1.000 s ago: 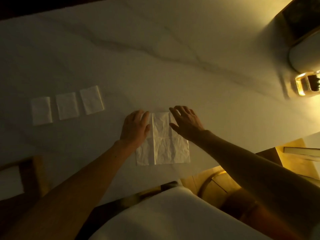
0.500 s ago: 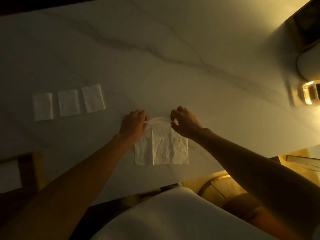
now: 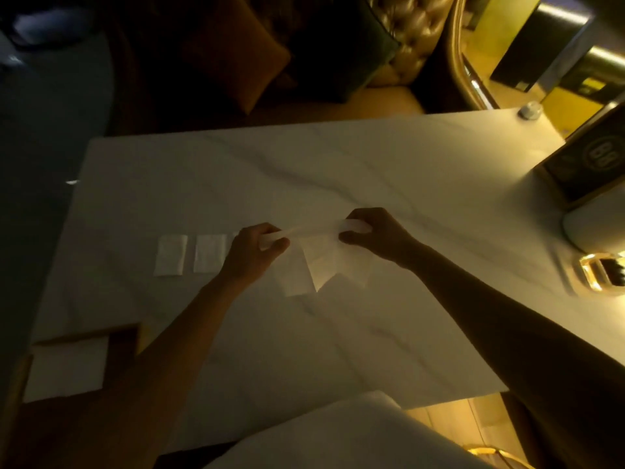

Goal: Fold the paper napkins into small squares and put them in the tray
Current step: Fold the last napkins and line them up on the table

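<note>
The napkin (image 3: 321, 262) hangs between my two hands just above the middle of the table (image 3: 338, 164). Its top edge is pulled into a taut band and the rest droops down in loose, uneven flaps that reach the marble or nearly so; I cannot tell whether they touch. My left hand (image 3: 257, 248) pinches one top corner between thumb and fingertips, and my right hand (image 3: 368, 233) pinches the other the same way, so both are closed on the paper.

As I judge it, I am bringing the far edge over toward me for the next fold. To do it well I want both corners level, the tension even, and the raised edge laid squarely onto the near edge before I press any crease. Tissue this thin will tear or skew if one hand pulls harder, so I would ease it down, not snatch it. Then I would run a finger along the fold from the middle outward.

The paper is white, thin and slightly see-through, wrinkled, with old crease lines showing in the hanging part.

To the left, two folded napkins (image 3: 170, 255) lie flat side by side in a row, and a sliver of a third (image 3: 235, 235) peeps out behind my left hand. A larger white sheet (image 3: 67, 370) rests by the table's near left corner on something dark; whether that is the tray I cannot say. A dark stand (image 3: 588, 164) sits at the far right.
</note>
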